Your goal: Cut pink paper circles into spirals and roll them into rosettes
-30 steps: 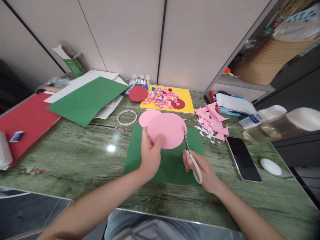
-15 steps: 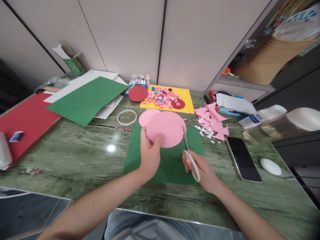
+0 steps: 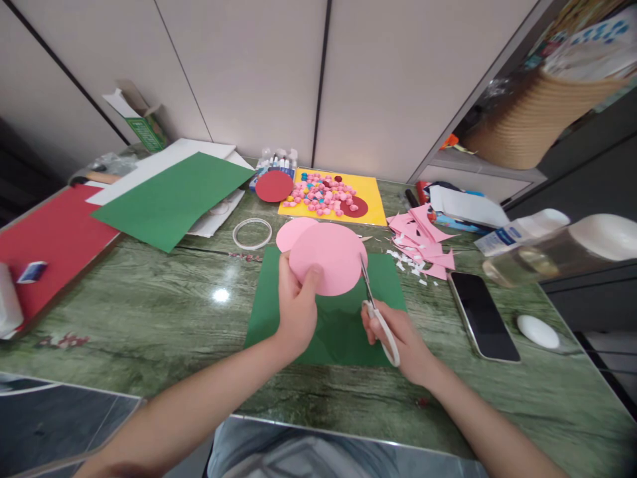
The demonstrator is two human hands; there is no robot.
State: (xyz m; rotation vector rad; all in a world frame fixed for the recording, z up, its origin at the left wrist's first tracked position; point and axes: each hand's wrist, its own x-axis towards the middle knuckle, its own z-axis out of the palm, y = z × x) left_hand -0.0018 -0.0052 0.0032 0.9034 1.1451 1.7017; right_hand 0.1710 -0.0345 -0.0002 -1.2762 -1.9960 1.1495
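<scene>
My left hand (image 3: 298, 302) pinches a round pink paper (image 3: 331, 255) at its lower left edge, thumb on top. The disc is held above a green sheet (image 3: 338, 335) lying on the table. In my right hand (image 3: 395, 335) is a pair of scissors (image 3: 375, 309) with white handles, fingers through the loops. Its blades point up and overlap the disc's right edge. Behind the held disc lies a second pink paper circle (image 3: 293, 232), partly covered by it.
Pink paper scraps (image 3: 423, 242) lie to the right, near a phone (image 3: 482, 318) and a clear bottle (image 3: 527, 265). At the back, small pink balls (image 3: 323, 192) rest on a yellow sheet (image 3: 375, 192). A tape roll (image 3: 252, 234) and another green sheet (image 3: 174, 199) are at left.
The pink disc and my left hand have shifted slightly to the left. The scissors' blades have moved a little left along with the disc's right edge.
</scene>
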